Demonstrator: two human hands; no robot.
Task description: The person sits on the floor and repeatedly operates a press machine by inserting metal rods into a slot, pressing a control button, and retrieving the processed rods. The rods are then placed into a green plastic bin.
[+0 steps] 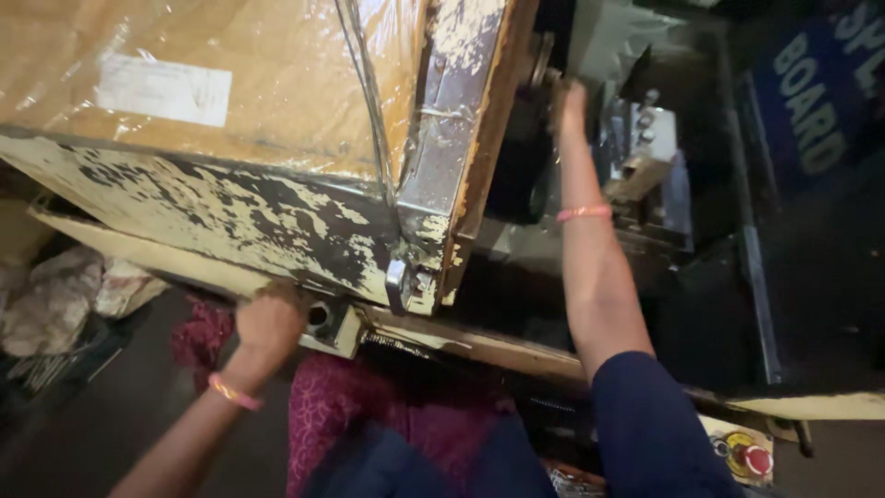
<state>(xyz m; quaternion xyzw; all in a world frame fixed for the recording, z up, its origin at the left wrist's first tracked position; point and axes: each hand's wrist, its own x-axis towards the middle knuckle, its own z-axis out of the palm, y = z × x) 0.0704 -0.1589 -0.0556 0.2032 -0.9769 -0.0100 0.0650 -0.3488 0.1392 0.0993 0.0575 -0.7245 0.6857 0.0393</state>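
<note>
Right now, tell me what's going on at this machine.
A person is bent over an old machine with flaking cream paint. The left hand grips the machine's lower front edge beside a round socket. The right hand reaches deep into the dark open bay, onto a dark part by the metal fittings; what it grasps is hidden. A plastic-wrapped brown board lies on top.

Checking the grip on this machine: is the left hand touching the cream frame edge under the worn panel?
Touching. The head view shows the left hand curled onto the cream frame edge, no gap.
</note>
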